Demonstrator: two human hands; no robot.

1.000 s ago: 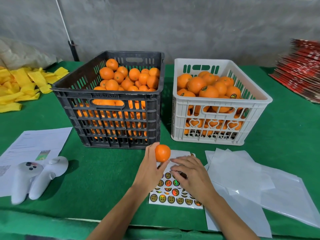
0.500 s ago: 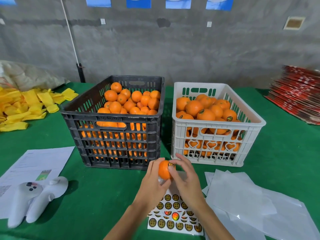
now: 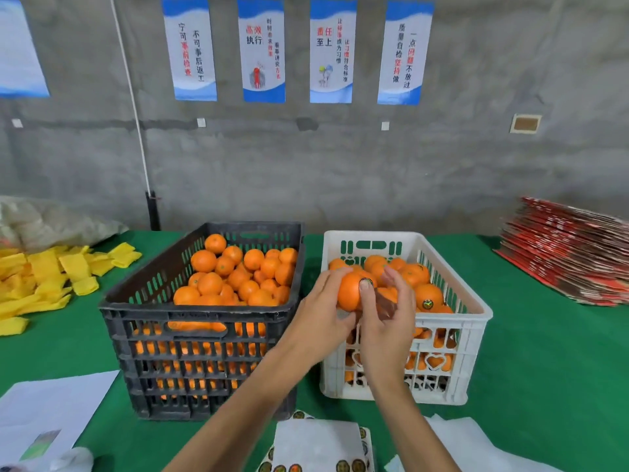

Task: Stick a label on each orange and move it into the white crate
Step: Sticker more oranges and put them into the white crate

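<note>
My left hand (image 3: 318,313) grips an orange (image 3: 350,290) over the near left corner of the white crate (image 3: 476,318). My right hand (image 3: 386,321) is against the fruit, its thumb pressing a round dark label (image 3: 366,282) onto the peel while the other fingers stay spread. The white crate holds several labelled oranges. To its left stands the black crate (image 3: 190,321), filled with unlabelled oranges (image 3: 238,274). The sticker sheet (image 3: 320,447) lies at the bottom edge, partly under a white paper.
Yellow foam sleeves (image 3: 44,277) are piled at the left on the green table (image 3: 551,362). Stacked red cartons (image 3: 575,253) sit at the right. Printed papers (image 3: 51,413) lie at the lower left, white backing sheets (image 3: 459,444) at the lower right.
Both hands rose from the sticker sheet up to the white crate's corner with the orange. The right hand took a label from the sheet and brought it onto the fruit. The view tilted upward.
</note>
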